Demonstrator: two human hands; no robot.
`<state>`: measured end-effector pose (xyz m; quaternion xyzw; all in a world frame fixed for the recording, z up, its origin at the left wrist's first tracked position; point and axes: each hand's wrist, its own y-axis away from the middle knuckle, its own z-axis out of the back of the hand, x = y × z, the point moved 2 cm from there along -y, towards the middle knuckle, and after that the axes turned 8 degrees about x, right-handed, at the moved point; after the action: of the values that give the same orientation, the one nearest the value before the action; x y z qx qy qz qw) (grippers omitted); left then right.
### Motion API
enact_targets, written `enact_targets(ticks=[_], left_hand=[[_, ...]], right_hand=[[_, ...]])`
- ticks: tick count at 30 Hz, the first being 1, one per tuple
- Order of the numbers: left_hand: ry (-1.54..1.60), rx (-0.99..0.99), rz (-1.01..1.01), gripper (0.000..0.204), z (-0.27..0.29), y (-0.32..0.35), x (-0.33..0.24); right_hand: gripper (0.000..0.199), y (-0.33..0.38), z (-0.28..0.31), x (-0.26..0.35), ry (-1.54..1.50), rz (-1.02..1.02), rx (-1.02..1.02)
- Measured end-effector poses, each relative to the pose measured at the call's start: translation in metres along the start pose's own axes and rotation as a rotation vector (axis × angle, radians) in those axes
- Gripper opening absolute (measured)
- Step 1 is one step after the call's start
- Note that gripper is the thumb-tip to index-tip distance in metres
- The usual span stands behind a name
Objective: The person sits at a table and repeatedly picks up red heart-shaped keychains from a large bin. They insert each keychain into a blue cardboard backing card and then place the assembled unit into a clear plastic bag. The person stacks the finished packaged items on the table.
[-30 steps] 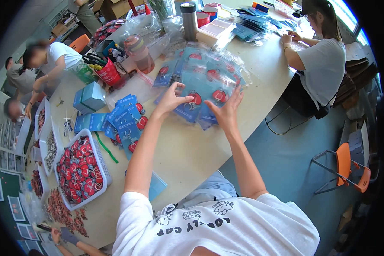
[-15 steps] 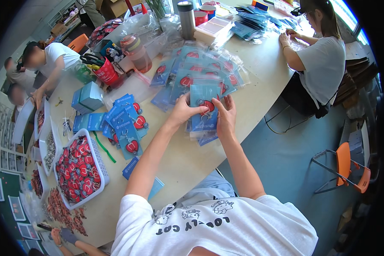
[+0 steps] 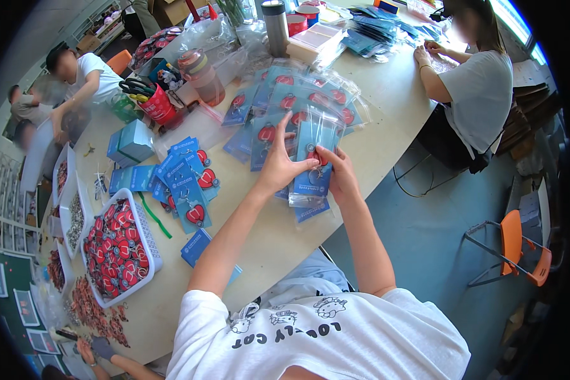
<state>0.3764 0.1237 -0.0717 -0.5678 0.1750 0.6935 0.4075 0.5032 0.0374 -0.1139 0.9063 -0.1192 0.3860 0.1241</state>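
My right hand (image 3: 343, 178) grips the right edge of a clear zip bag (image 3: 305, 189), with its thumb on the front. Inside is a blue backing card with a red heart keychain. Alongside it my left hand (image 3: 281, 163) is open, fingers stretched away from me and apart. Its thumb reaches to the front of the bag, and I cannot tell whether it presses there. Under and beyond both hands lies a spread of bagged cards (image 3: 287, 101), each with a red heart. Left of my forearm, blue cards with heart keychains (image 3: 187, 196) lie in an overlapping pile.
At left stand a white basket of heart keychains (image 3: 147, 235), a tray of metal rings (image 3: 76, 218) and a blue card stack (image 3: 132, 143). A red pen cup (image 3: 159, 107), a drink bottle (image 3: 202, 79) and a steel tumbler (image 3: 274, 30) stand farther back. A co-worker (image 3: 478, 79) sits right.
My left hand has opened and its fingers have stretched away from the bag. The bagged card has shifted slightly right with my right hand, and its clear top shows. A co-worker at left moved.
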Motion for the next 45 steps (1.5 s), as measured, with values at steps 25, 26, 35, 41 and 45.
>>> enact_targets(ticks=[25,26,35,41,45], left_hand=[[0.117,-0.582,-0.024,0.1,-0.052,0.099,0.014],[0.055,-0.571,0.022,0.098,-0.047,0.097,0.014],[-0.595,-0.425,-0.116,0.075,-0.001,0.104,-0.006],[-0.677,-0.187,0.03,0.088,-0.008,0.106,-0.013],[-0.578,-0.407,-0.161,0.11,-0.008,0.092,-0.008]], right_hand=[[0.038,0.018,-0.003,-0.015,-0.3,-0.027,0.04],[0.044,0.022,-0.004,-0.012,-0.243,-0.025,0.097],[0.084,-0.012,0.05,0.016,0.554,-0.164,0.25],[0.099,-0.006,0.026,0.042,0.807,-0.363,0.442],[0.099,-0.044,0.102,0.023,1.081,-0.248,0.638]])
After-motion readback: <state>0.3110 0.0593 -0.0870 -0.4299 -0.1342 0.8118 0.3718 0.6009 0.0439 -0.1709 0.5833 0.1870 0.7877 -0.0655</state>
